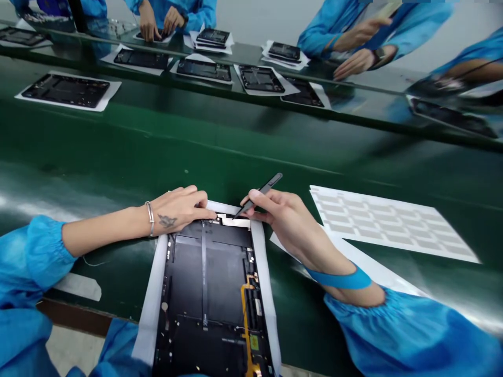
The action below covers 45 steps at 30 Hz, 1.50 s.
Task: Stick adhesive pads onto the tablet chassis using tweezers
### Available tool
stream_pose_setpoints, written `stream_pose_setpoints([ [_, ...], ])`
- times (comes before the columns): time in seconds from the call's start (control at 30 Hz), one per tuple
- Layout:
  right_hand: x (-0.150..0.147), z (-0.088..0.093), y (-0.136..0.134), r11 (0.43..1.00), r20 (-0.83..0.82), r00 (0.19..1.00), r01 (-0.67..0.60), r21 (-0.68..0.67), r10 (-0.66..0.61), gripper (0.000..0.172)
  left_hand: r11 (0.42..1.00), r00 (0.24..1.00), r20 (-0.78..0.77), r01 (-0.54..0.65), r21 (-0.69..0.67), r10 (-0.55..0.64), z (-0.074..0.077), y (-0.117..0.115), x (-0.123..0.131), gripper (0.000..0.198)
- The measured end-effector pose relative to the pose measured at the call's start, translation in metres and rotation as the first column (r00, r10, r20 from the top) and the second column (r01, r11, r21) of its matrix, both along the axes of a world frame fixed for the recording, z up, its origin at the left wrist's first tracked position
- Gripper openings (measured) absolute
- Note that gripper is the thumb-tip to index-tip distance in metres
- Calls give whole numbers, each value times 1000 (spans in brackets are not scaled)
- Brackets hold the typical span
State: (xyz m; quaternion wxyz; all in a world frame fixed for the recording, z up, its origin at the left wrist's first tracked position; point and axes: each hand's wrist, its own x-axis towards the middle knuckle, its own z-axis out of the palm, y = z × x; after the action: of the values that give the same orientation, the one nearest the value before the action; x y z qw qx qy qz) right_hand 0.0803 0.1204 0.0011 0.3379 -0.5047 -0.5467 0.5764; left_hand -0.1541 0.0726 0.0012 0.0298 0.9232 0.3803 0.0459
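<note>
An opened tablet (228, 267) with black innards, a grey ribbon strip and an orange flex cable lies on white paper in front of me. My left hand (183, 209) rests on its far left corner, fingers curled over the edge and thumb inside. In my right hand (281, 214) are black tweezers (267, 187), pinched between thumb and fingers. Their tips touch or hover just over a whitish strip (236, 222) along the tablet's far edge; contact is unclear.
A white sheet of grey rectangular stickers (393, 222) lies to the right, overlapping another white sheet (373, 262). Further off, another opened tablet (66, 90) sits on paper. Several more line the raised bench opposite, where co-workers' hands (159, 21) are busy.
</note>
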Motion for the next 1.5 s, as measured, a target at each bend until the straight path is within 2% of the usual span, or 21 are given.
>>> stream_pose_setpoints([
  [0.3, 2, -2, -5, 998, 21, 1000, 6, 57, -7, 47, 1000, 1000, -6, 0, -11, 0, -1, 2, -1, 38],
  [0.67, 1, 0, -6, 998, 22, 1000, -7, 56, 6, 46, 1000, 1000, 7, -1, -24, 1, 5, 0, 0, 37],
  [1.23, -1, -1, -5, 998, 65, 998, 0, 67, -4, 48, 1000, 1000, 3, -7, -7, 7, 4, -2, 0, 35],
  [1.5, 0, 0, -6, 999, 4, 1000, 1, 49, -1, 46, 1000, 999, 41, 11, 26, -12, 0, -2, -3, 34],
])
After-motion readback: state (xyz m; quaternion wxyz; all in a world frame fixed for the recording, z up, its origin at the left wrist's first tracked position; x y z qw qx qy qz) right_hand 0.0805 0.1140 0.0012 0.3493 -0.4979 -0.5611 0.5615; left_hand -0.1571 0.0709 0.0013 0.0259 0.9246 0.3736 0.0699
